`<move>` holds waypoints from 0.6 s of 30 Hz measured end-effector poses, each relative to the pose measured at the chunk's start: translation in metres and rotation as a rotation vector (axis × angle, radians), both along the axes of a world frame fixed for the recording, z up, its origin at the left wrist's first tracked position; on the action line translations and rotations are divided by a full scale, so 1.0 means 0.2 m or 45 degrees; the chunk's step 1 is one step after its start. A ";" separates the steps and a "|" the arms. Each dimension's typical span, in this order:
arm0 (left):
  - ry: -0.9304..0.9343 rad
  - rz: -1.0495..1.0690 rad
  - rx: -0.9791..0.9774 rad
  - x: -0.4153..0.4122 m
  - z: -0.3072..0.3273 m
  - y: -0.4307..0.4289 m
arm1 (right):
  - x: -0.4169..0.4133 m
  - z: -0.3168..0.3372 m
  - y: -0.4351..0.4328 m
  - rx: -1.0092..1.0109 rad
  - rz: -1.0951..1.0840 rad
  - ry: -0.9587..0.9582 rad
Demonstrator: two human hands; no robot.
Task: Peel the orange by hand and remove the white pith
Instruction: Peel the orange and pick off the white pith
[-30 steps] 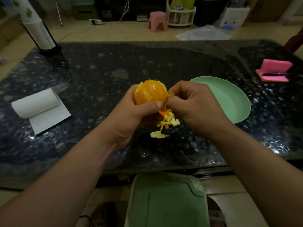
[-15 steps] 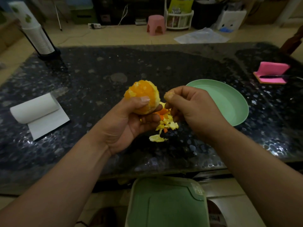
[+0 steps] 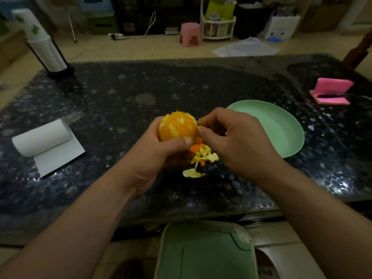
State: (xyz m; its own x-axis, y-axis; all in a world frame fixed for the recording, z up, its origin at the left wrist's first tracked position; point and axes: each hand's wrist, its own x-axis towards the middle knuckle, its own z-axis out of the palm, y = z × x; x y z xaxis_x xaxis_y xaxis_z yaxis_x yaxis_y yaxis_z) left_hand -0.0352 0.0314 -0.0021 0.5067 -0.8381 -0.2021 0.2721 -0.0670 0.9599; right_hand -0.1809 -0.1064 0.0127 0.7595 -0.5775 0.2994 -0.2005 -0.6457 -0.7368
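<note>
Fingers (image 3: 203,130) of the right hand (image 3: 237,143) were pinched on the right side of the orange (image 3: 177,126) | the orange was clasped in curled fingers of the left hand (image 3: 153,156), above the middle of the counter (image 3: 181,87) | peel scraps (image 3: 203,156) were heaped beneath

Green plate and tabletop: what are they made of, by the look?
Green plate: probably plastic or melamine; flat pastel colour, matte, no glaze glints. Tabletop: dark, glossy, pebble-patterned; sharp highlights suggest polished stone or glass over a print, cannot tell which.
</note>
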 end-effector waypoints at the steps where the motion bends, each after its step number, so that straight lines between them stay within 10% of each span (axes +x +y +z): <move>1: -0.021 0.000 0.006 0.00 0.00 0.00 | 0.00 0.00 0.00 -0.047 -0.004 0.004; 10: -0.257 -0.017 0.020 -0.01 -0.04 -0.01 | 0.01 -0.03 0.02 -0.207 -0.097 0.051; 18: -0.043 0.008 -0.058 0.01 -0.02 -0.01 | -0.01 0.03 0.02 0.256 0.000 -0.020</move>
State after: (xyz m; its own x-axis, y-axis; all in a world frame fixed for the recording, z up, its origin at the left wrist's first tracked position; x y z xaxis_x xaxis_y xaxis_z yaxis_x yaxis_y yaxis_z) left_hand -0.0333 0.0297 -0.0053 0.5177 -0.8430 -0.1464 0.2394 -0.0215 0.9707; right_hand -0.1831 -0.1031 0.0193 0.7558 -0.6267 0.1899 -0.1882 -0.4856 -0.8537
